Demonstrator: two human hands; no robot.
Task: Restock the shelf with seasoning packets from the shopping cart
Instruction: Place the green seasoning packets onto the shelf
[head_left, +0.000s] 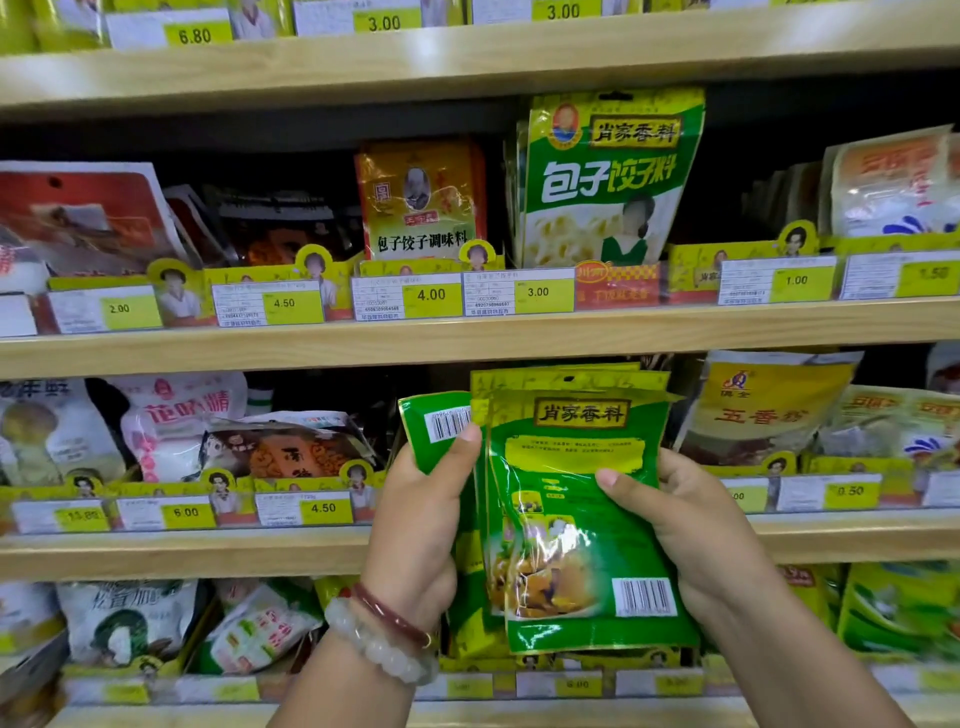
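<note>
At the far left the red packets (78, 218) on the middle shelf (260, 345) run out of the frame, and the price tags (283, 304) along its rail are partly too blurred to read. The left hand (421, 525), with two bracelets (384, 631) at the wrist, grips the left side of a stack of green seasoning packets (576, 514); its thumb lies on a back packet just beside a barcode, and the other fingers are hidden behind the stack. The stack is held upright in front of the lower shelves, covering the goods behind it. How many packets it holds cannot be told. The right hand (691, 525) clamps the stack's right edge, thumb on the front face, fingers hidden behind. Above stands a matching green packet (608, 182), with dark open room to its right before the pale packets (888, 192) cut off at the frame's edge.
</note>
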